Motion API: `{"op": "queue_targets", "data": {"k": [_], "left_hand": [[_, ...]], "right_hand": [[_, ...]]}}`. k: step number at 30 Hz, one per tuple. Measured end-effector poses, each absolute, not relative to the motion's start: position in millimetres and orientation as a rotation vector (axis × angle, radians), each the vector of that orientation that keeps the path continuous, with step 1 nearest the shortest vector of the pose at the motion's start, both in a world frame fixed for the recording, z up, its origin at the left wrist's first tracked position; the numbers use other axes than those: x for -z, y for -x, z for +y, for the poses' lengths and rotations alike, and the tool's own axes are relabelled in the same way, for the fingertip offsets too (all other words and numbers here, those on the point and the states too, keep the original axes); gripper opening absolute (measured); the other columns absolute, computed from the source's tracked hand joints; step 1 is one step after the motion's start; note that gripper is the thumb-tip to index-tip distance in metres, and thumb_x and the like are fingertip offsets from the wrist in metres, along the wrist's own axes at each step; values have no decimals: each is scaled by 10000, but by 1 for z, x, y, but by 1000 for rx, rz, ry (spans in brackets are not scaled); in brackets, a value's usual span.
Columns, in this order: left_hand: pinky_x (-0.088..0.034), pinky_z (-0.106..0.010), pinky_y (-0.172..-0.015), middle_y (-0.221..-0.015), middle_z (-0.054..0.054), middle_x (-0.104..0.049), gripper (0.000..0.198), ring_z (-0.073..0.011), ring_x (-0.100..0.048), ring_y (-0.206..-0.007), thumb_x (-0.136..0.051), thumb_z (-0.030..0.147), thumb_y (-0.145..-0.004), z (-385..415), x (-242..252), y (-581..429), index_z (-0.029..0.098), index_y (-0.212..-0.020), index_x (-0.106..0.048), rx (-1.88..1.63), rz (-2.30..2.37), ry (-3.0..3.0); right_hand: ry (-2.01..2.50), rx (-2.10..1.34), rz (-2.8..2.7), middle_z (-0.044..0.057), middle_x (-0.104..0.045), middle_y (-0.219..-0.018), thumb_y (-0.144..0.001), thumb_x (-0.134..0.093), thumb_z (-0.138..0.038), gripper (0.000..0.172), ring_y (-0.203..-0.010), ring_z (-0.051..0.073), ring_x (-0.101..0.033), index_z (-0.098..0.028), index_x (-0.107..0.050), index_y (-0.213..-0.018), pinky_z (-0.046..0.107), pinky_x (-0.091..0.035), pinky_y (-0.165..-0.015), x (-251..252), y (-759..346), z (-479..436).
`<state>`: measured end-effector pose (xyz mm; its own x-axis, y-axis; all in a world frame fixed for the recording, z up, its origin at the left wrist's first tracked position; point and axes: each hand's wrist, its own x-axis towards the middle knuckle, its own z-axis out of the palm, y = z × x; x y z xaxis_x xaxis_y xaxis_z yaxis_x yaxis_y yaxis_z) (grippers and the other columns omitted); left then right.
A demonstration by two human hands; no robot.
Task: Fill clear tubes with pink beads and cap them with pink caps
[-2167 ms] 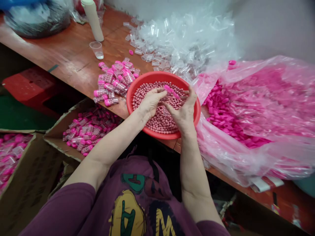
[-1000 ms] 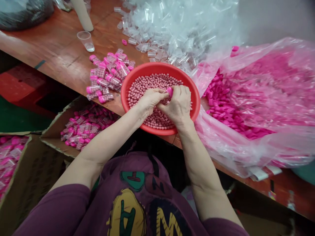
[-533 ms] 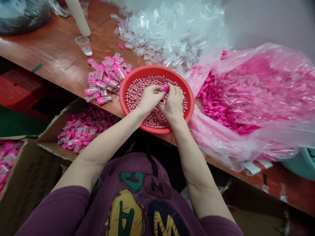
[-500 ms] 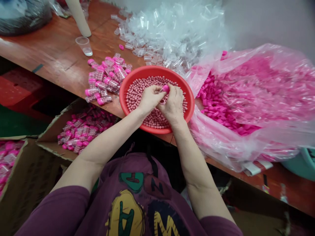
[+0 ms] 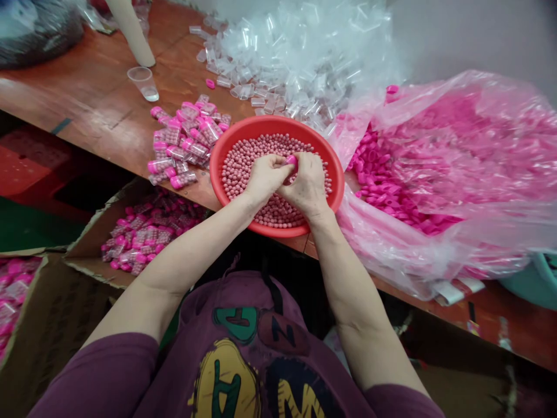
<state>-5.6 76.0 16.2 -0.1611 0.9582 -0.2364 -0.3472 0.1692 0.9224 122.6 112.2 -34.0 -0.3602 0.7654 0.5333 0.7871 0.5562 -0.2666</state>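
Over a red basin [image 5: 221, 191] of small pink beads [image 5: 243, 159], my two hands meet on a small container with a pink cap [image 5: 291, 160]. My left hand [image 5: 266, 179] is closed round its left side, thumb and fingers pinched together. Against the cap's right side, my right hand [image 5: 308, 184] is curled with its fingers closed. Most of the clear body is hidden behind the fingers. Left of the basin lies a pile of capped containers [image 5: 187, 142] filled with pink beads.
Clear empty tubes [image 5: 300, 58] are heaped behind the basin. To the right, a plastic bag [image 5: 470, 157] spills pink caps [image 5: 378, 174]. A clear cup [image 5: 144, 84] stands at back left. Below the table edge, a cardboard box [image 5: 96, 223] holds more filled containers.
My fingers have closed further round the container, and the right fingers now press nearer the pink cap. The whole view has shifted slightly; the piles look unchanged.
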Motion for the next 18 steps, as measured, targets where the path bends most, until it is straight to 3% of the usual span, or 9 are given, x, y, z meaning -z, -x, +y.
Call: {"op": "queue_targets", "data": {"k": [8,12,14,16,18], "left_hand": [[-425,-211,-642,-650,52,-626,310,-70,-535,-628,-794,16,-947,78,-18,3,152,-699,-667,-1331,1184,-670],[-470,-231,-645,-675,39,-624,297,-76,-541,-630,-765,50,-977,84,-17,9,175,-727,-665,-1383,1180,-672],[-520,-250,-676,-716,21,-659,264,-97,-566,-670,-809,116,-966,90,-20,29,208,-755,-679,-1473,1208,-707],[-556,-282,-697,-730,10,-669,261,-128,-583,-708,-839,186,-958,100,-26,62,255,-768,-673,-1557,1262,-762],[-533,-290,-670,-687,10,-582,343,-123,-533,-680,-738,73,-983,113,-34,102,278,-735,-618,-1629,1325,-777]], "right_hand": [[1322,52,-2190,197,-729,-1159,-948,-690,-363,278,-1157,413,-660,-197,-663,-1170,686,-562,-1116,34,-119,111],[1230,-219,-2188,232,-695,-1446,-948,-756,-472,670,-1339,412,-662,-164,-577,-1516,674,-555,-1198,44,-126,124],[1185,-375,-2073,210,-670,-1514,-999,-719,-530,755,-1308,360,-697,-198,-492,-1637,629,-595,-1167,47,-138,134],[1196,-427,-1957,179,-710,-1461,-1079,-609,-487,605,-1238,322,-732,-226,-538,-1620,597,-621,-1133,44,-153,142],[1210,-397,-1992,159,-764,-1378,-1099,-528,-349,428,-1244,320,-742,-231,-676,-1483,594,-608,-1162,36,-167,143]]}}
